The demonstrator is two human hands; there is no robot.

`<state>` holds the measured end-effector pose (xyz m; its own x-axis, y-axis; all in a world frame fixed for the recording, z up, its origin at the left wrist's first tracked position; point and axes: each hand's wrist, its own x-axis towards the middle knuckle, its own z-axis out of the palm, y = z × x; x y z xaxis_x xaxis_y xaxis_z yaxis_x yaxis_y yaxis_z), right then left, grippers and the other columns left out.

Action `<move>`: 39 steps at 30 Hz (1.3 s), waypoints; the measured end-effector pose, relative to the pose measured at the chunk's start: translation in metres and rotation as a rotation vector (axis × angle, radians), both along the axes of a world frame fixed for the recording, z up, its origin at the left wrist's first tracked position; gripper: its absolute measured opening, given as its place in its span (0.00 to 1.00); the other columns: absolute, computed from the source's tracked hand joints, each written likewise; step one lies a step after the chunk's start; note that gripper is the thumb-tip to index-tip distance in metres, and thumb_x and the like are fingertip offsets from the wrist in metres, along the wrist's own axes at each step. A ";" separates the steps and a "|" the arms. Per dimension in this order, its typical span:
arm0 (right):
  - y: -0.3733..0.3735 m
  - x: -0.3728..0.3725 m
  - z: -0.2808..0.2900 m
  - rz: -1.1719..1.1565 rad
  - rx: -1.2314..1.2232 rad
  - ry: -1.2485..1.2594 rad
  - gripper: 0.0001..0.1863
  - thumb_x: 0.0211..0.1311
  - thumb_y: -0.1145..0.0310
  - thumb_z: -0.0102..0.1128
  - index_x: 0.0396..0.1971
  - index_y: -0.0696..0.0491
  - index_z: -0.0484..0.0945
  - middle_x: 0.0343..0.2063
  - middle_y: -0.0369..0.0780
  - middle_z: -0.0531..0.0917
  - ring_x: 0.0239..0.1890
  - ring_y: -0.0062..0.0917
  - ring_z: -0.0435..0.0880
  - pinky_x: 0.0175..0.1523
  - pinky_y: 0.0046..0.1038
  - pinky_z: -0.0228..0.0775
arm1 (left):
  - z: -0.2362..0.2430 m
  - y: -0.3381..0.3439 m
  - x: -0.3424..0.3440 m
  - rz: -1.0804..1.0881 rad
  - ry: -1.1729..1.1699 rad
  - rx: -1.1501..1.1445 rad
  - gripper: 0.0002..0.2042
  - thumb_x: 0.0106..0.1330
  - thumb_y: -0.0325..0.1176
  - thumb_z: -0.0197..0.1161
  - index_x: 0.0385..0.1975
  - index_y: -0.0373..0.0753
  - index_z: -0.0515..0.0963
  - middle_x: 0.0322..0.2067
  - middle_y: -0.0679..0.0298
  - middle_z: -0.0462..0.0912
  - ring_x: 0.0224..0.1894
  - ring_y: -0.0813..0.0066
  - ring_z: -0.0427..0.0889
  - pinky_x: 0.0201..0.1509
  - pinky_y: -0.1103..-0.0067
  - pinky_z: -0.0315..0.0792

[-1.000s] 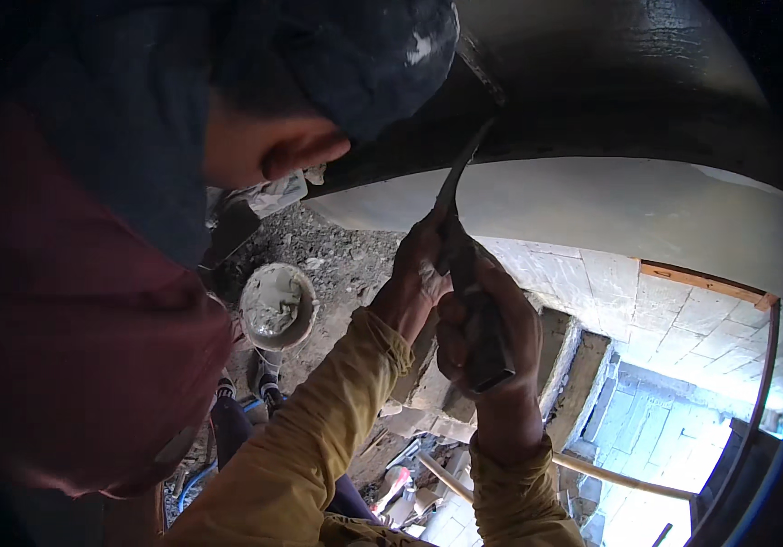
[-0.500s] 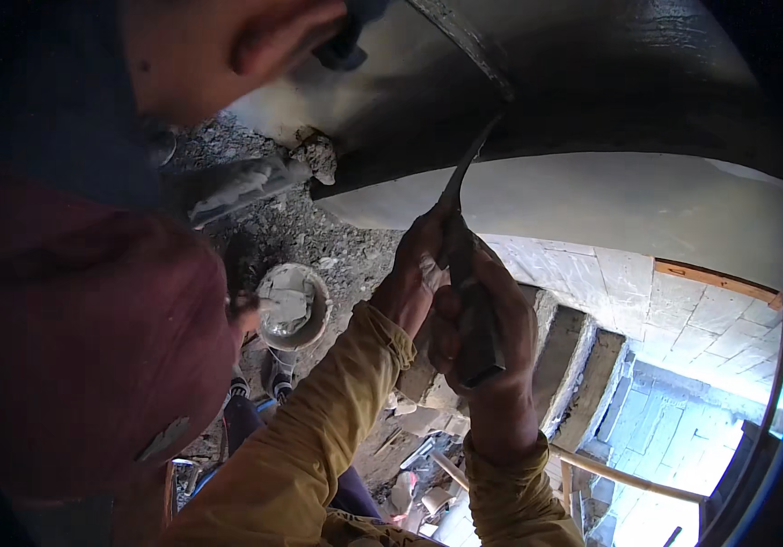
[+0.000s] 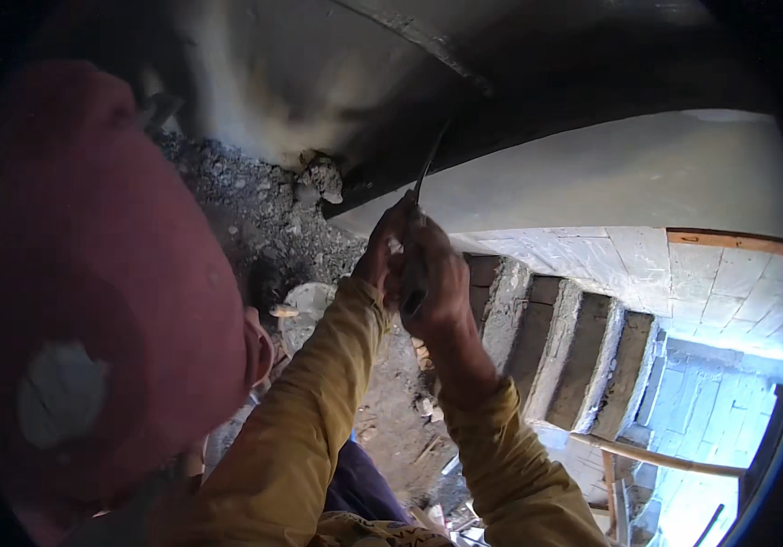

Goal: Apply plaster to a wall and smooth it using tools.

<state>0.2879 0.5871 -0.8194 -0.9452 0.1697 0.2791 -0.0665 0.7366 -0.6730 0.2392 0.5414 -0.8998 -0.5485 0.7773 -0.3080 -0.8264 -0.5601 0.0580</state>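
Both my hands grip one long dark tool (image 3: 429, 164), with a hollow rectangular end near me and a thin, tapering far part. My left hand (image 3: 381, 244) is closed on it at the far side. Nearer the hollow end, my right hand (image 3: 439, 273) is wrapped around it. The thin part points up to a dark smooth surface (image 3: 592, 87) above a pale grey smooth band (image 3: 610, 182); I cannot tell whether it touches. Below my left hand, a bucket (image 3: 306, 296) of grey paste is partly hidden by my sleeve.
A co-worker in a maroon garment (image 3: 127, 273) fills the left side, close to my left arm. Concrete steps (image 3: 551, 351) descend at right, beside a wooden rail (image 3: 656, 458). Grey rubble (image 3: 246, 182) and a stone lump (image 3: 322, 179) lie beyond the bucket.
My hands and the tool have shifted left and up in view. The co-worker has bent over, and the maroon garment now hides more of the left side. The flat paste-covered board is no longer seen.
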 end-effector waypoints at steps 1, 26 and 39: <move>-0.001 -0.001 0.003 0.134 0.299 0.337 0.24 0.58 0.78 0.57 0.55 0.62 0.65 0.42 0.57 0.78 0.28 0.32 0.81 0.27 0.30 0.76 | 0.010 -0.002 0.005 0.089 0.016 -0.085 0.19 0.64 0.56 0.56 0.43 0.48 0.74 0.32 0.71 0.78 0.27 0.82 0.77 0.24 0.85 0.70; -0.076 -0.014 0.021 -0.552 -1.021 -0.017 0.35 0.67 0.64 0.44 0.66 0.67 0.45 0.64 0.59 0.57 0.69 0.42 0.54 0.69 0.30 0.46 | 0.079 -0.036 -0.062 -0.522 0.535 -0.591 0.22 0.67 0.43 0.57 0.58 0.41 0.67 0.51 0.51 0.76 0.40 0.78 0.78 0.40 0.86 0.75; -0.080 -0.003 0.037 -0.504 -1.089 0.039 0.32 0.66 0.73 0.43 0.66 0.68 0.44 0.64 0.57 0.57 0.69 0.41 0.55 0.70 0.32 0.47 | 0.076 -0.036 -0.062 -0.496 0.603 -0.568 0.21 0.68 0.45 0.56 0.57 0.43 0.67 0.51 0.50 0.74 0.32 0.75 0.77 0.37 0.79 0.75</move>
